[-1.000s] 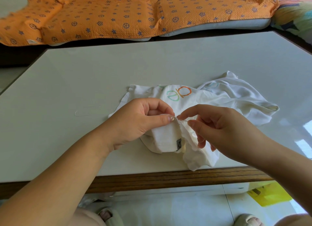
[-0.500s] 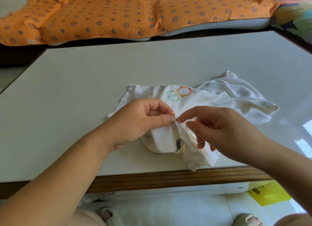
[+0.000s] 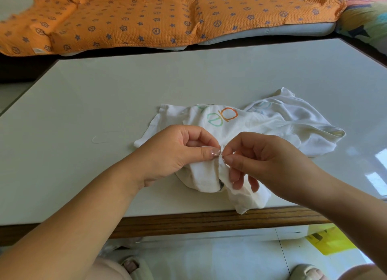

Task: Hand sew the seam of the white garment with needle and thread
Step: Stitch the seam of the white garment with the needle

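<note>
my right hand (image 3: 268, 164) has come in toward my left hand (image 3: 178, 154): a moment ago a small gap showed between the two pinches, now the fingertips meet over the seam, and my right forefinger, stretched out before, is bent down. the left hand and the white garment (image 3: 272, 122) lie as they did.

far left on the bench (image 3: 104, 101) a faint loop of thread (image 3: 93, 139) lies by itself, well apart from the cloth. next, my left fingers are narrow, thumb and forefinger pinching a raised fold of the garment at the seam. touching them, my right thumb and forefinger are pinched tight on the same edge, the other fingers curled loosely below. i cannot make out the needle for sure, it is too small. the garment lies crumpled near the front of the bench, printed letters facing up behind my hands, one fold hanging over the wooden edge (image 3: 209, 221). lower right, something yellow (image 3: 328, 240) lies on the floor. an orange quilt (image 3: 167, 13) runs across behind the bench.
</note>
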